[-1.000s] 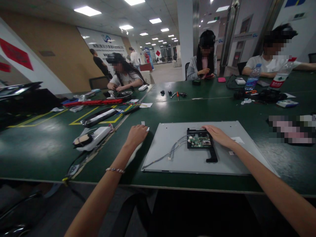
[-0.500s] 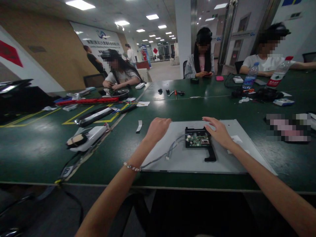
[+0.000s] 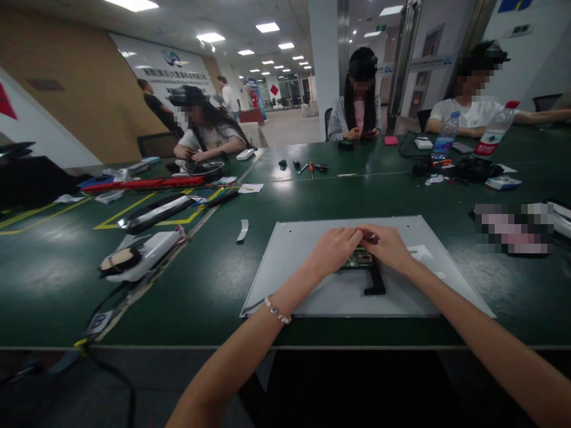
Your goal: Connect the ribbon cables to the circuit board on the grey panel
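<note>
While the green table (image 3: 200, 297) fills most of the frame's middle, three seated people (image 3: 357, 116) line its far side, and one grey panel (image 3: 294, 244) lies lower centre, its near edge close to the table's front edge, with green tabletop showing along both its sides. Two forearms (image 3: 254, 345) reach in over the panel. One white device (image 3: 156, 249) and one black pack (image 3: 156, 214) sit at left, well apart from it; two bottles (image 3: 495, 135) stand upper right. Left hand (image 3: 336, 246) and right hand (image 3: 386, 246) meet over one black bracket (image 3: 377, 279) and partly cover its circuit board (image 3: 360, 258), fingertips drawn close; whether they pinch anything cannot be told. One orange screwdriver (image 3: 311, 171) lies upper centre, one pale strip (image 3: 242, 230) left of the panel.
</note>
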Available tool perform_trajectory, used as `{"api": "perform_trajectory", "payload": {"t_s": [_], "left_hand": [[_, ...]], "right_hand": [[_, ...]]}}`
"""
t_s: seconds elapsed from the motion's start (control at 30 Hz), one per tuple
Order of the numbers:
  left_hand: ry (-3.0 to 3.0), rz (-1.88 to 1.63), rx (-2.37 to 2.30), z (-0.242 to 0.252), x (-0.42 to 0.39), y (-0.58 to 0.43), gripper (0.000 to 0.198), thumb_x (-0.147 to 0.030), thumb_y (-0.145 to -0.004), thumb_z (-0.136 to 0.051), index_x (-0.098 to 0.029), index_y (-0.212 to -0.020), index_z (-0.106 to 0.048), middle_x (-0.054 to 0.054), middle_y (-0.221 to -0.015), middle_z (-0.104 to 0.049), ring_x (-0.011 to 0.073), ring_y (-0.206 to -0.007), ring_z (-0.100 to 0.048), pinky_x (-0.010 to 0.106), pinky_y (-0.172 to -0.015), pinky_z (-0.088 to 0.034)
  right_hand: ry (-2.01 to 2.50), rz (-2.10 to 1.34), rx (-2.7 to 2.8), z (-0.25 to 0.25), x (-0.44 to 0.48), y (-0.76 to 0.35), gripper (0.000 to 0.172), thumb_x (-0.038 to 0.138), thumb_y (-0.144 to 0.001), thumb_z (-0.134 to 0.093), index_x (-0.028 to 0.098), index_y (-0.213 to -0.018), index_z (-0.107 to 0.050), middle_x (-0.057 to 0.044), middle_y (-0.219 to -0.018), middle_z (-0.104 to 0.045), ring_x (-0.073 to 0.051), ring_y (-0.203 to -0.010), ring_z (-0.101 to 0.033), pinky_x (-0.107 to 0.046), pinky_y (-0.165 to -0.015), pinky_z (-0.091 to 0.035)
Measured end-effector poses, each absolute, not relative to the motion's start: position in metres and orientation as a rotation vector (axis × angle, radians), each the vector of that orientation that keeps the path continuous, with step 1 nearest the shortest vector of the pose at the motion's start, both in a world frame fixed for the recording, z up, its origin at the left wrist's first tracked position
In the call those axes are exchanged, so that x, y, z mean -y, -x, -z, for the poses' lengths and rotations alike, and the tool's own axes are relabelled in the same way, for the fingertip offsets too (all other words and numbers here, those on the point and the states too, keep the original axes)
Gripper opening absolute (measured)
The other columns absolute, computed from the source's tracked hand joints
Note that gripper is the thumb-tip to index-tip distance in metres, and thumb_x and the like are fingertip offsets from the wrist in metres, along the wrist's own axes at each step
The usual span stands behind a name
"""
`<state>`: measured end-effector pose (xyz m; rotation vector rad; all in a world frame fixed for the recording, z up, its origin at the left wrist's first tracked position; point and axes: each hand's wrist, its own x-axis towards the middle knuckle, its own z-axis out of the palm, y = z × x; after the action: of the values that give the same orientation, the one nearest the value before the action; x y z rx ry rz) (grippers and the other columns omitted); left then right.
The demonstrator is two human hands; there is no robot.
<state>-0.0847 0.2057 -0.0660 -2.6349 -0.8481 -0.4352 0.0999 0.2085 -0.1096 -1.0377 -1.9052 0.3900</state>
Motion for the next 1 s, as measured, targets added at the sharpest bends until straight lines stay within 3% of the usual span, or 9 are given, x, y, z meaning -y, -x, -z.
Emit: {"api": "perform_trajectory", "payload": {"t_s": [0.17,0.37,0.57,0.77,1.0], "left_hand": [[2.784,0.840,1.165,0.072,-0.211,0.090,0.023,-0.020,-0.090,-0.054,-0.018,-0.113,-0.055,0.007,-0.108,-0.063,0.0173,-0.094,-0.063,0.029,-0.080,-0.051],[2.993,1.265,1.427,0.079,-0.224,0.095,0.032,-0.012,-0.081,-0.062,-0.016,-0.113,-0.057,0.007,-0.113,-0.064,0.0122,-0.085,-0.067,0.024,-0.072,-0.054],[2.988,1.188,1.374,0.085,-0.230,0.099,0.014,-0.010,-0.084,-0.058,-0.016,-0.089,-0.070,0.003,-0.088,-0.072,0.0142,-0.085,-0.067,0.027,-0.081,-0.053],[2.793,1.088,1.364,0.084,-0.234,0.101,0.018,-0.012,-0.086,-0.055,-0.014,-0.098,-0.068,0.006,-0.099,-0.071,0.0174,-0.092,-0.065,0.032,-0.090,-0.050],[2.720,0.878,1.451,0.089,-0.235,0.102,0.032,-0.008,-0.083,-0.053,-0.013,-0.114,-0.063,0.010,-0.115,-0.065,0.0217,-0.110,-0.059,0.034,-0.101,-0.044]], "right_hand": [[1.113,-0.388,1.795,0.107,-0.209,-0.100,0.023,0.025,-0.082,-0.060,0.024,-0.101,-0.073,-0.003,-0.091,-0.075,-0.020,-0.075,-0.068,-0.034,-0.071,-0.054],[1.072,-0.507,1.659,0.101,-0.205,-0.099,0.019,0.030,-0.083,-0.059,0.021,-0.090,-0.075,-0.005,-0.090,-0.076,-0.022,-0.081,-0.070,-0.034,-0.071,-0.056],[1.019,-0.574,1.688,0.103,-0.205,-0.097,0.018,0.029,-0.083,-0.060,0.020,-0.089,-0.074,-0.005,-0.088,-0.075,-0.020,-0.078,-0.069,-0.033,-0.070,-0.056],[1.047,-0.412,1.659,0.104,-0.212,-0.106,0.015,0.025,-0.082,-0.059,0.020,-0.085,-0.072,-0.008,-0.102,-0.072,-0.021,-0.087,-0.067,-0.033,-0.070,-0.057],[1.191,-0.243,1.804,0.113,-0.233,-0.109,0.017,0.021,-0.082,-0.056,0.022,-0.087,-0.073,-0.006,-0.093,-0.074,-0.023,-0.089,-0.067,-0.039,-0.083,-0.052]]}}
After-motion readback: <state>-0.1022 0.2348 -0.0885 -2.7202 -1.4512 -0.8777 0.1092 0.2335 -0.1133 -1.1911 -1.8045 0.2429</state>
